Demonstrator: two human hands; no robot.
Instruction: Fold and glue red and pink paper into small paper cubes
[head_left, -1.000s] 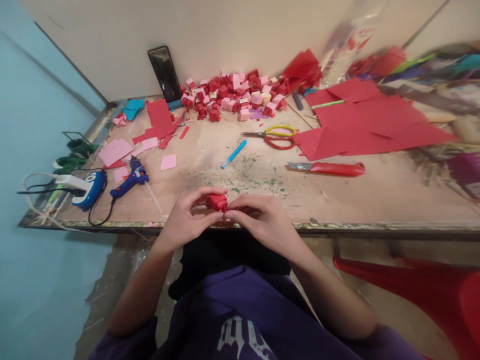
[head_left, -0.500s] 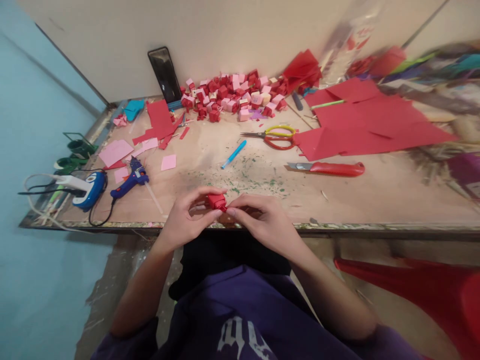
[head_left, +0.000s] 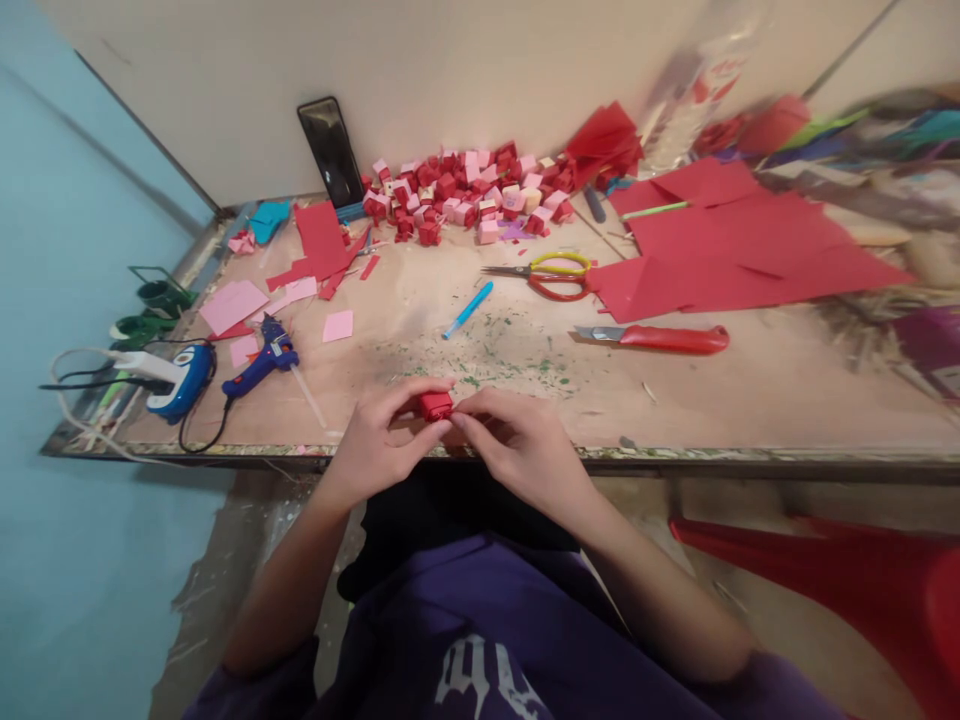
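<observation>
Change over the last half second: slight. The small boxy red folded-paper piece [head_left: 435, 404] has rolled a little between my fingers, and the twisted nub that showed at its near right corner is now mostly hidden by my fingertips. I read this as fine pressing or tucking at that corner, with the shaping unfinished. Pile and tools have not moved.

Fingers: my left hand [head_left: 375, 435] is clamped on the piece, forefinger over the far side, thumb on the near side. Thumb and forefinger of my right hand [head_left: 529, 440] are pinched on the near right corner. The piece sits in this grip over the front edge of the pale wooden bench [head_left: 787, 400]; whether it rests on the wood, I cannot tell.

Containers: a clear plastic bottle [head_left: 694, 95] with red print leans at the back, blurred; contents unclear. A dark green cup-like vessel [head_left: 160, 296] stands by the left edge; its inside is too dim to read.
</observation>
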